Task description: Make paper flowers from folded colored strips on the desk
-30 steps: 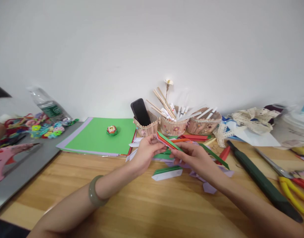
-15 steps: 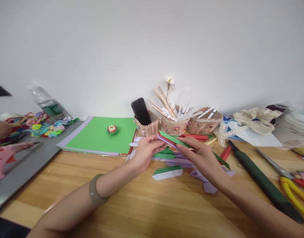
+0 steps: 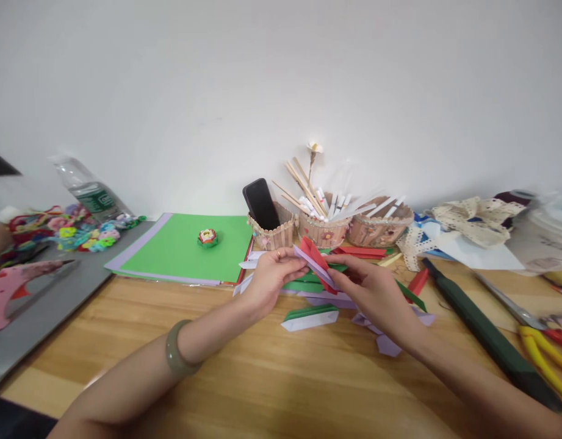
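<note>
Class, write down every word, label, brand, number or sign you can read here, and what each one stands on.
No text is legible.
The water bottle has a green label with pale print, too blurred to read.
The tub at far right bears faint marks, too blurred.
The phone and the folded paper strips show no print.

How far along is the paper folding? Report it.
Done: a small paper flower sits on the green sheet, a folded green piece on the table. In hand: left hand and right hand pinch a bundle of red, lilac and green strips. Remaining: loose strips lie behind the hands.
</note>
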Tool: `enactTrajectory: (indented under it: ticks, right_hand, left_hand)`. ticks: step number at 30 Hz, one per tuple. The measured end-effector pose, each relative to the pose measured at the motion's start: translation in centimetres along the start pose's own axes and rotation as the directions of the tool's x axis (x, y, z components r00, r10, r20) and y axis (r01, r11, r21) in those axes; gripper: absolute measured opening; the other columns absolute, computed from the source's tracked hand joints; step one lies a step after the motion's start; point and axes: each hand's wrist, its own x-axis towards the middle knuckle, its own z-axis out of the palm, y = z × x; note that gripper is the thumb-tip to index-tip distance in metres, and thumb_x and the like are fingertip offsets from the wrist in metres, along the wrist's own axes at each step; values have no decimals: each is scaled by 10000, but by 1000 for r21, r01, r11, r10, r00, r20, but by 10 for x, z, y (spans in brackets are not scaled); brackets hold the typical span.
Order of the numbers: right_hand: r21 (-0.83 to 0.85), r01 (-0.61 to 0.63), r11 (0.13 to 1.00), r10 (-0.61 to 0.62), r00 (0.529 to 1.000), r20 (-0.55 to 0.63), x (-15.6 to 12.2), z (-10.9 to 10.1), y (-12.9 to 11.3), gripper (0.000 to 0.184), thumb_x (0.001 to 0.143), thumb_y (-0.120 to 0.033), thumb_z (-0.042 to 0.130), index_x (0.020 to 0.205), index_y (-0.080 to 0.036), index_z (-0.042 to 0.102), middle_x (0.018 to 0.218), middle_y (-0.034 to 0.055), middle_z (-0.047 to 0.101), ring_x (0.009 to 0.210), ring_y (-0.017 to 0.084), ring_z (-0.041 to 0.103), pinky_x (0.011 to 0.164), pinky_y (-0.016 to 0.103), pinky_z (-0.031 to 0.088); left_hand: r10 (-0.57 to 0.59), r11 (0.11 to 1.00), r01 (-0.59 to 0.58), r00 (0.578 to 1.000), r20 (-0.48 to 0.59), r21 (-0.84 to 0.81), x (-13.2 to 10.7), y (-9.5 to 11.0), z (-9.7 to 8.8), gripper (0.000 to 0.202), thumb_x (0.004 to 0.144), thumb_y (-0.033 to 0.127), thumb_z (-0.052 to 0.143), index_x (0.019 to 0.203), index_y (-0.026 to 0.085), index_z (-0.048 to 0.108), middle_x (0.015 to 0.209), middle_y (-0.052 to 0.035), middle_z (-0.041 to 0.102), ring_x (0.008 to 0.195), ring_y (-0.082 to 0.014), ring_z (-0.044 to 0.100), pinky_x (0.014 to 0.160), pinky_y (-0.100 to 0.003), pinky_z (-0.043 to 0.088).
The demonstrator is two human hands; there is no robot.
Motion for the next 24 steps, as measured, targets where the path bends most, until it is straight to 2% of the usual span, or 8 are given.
enactTrajectory:
  ticks: [3, 8, 12, 14, 16, 18, 20, 24]
  right_hand:
    - [-36, 24, 999, -28, 992, -122, 0, -2, 1, 262, 788, -317, 526, 959, -173, 663, 699, 28, 680, 573, 169, 602, 532, 274, 464]
    - [229, 86, 970, -19, 960, -279, -1, -6, -3, 264, 804, -324, 537, 1031, -213, 616, 855, 35, 680, 648, 168, 623, 579, 289, 504]
    - [292, 175, 940, -41, 910, -413, -5, -8, -9, 209, 800, -274, 553, 1000, -252, 610, 871, 26, 657, 685, 167, 607, 631, 303, 497]
    - [329, 195, 924, -29, 894, -448, -7, -9, -11, 201, 795, -272, 557, 991, -262, 601, 808, 24, 639, 668, 173, 589, 616, 307, 484]
    - [384, 166, 908, -11, 927, -374, -9, -8, -11, 212, 789, -282, 560, 998, -262, 593, 697, 9, 609, 622, 171, 567, 563, 294, 466]
    - [412, 97, 906, -13, 979, -202, -9, -6, -11, 227, 782, -289, 563, 1002, -246, 596, 621, -8, 582, 579, 157, 545, 521, 273, 443]
    - [404, 35, 914, -10, 998, -63, -9, -4, -12, 239, 771, -298, 566, 992, -217, 607, 585, -20, 565, 547, 139, 525, 501, 257, 423]
    - [413, -34, 910, 48, 999, -22, -5, -2, -11, 277, 758, -332, 571, 989, -183, 611, 601, -18, 573, 551, 125, 524, 499, 240, 413]
  left_hand:
    - [-6, 1000, 7, 1000, -20, 12, 0, 0, 0, 109, 610, 136, 706, 696, 106, 647, 676, -9, 650, 644, -84, 615, 726, -228, 499]
    - [-18, 999, 21, 997, -73, 39, 0, 1, 0, 93, 637, 161, 684, 664, 103, 617, 627, -10, 628, 598, -79, 606, 651, -199, 502]
    - [-12, 999, 15, 995, -97, 37, 1, 0, -1, 110, 635, 179, 677, 643, 117, 587, 605, -12, 625, 593, -88, 608, 637, -206, 502]
    - [-7, 999, 11, 994, -107, 32, 1, -1, -2, 121, 626, 184, 679, 635, 125, 573, 623, -11, 628, 596, -96, 613, 639, -220, 505]
    - [-3, 1000, 6, 993, -114, 23, 1, -1, -1, 120, 622, 186, 675, 637, 128, 571, 639, -7, 628, 592, -97, 615, 650, -231, 505]
    - [2, 1000, 0, 994, -112, 14, 0, -1, 0, 105, 627, 190, 663, 662, 124, 589, 654, -14, 638, 600, -98, 616, 666, -236, 503]
    - [10, 1000, -10, 996, -88, -1, -2, 0, 2, 98, 633, 188, 646, 689, 115, 613, 669, -27, 653, 615, -104, 617, 679, -240, 501]
    - [43, 999, -43, 999, -10, -10, -6, 4, 7, 66, 636, 147, 625, 686, 104, 630, 675, -33, 667, 637, -113, 624, 692, -243, 502]
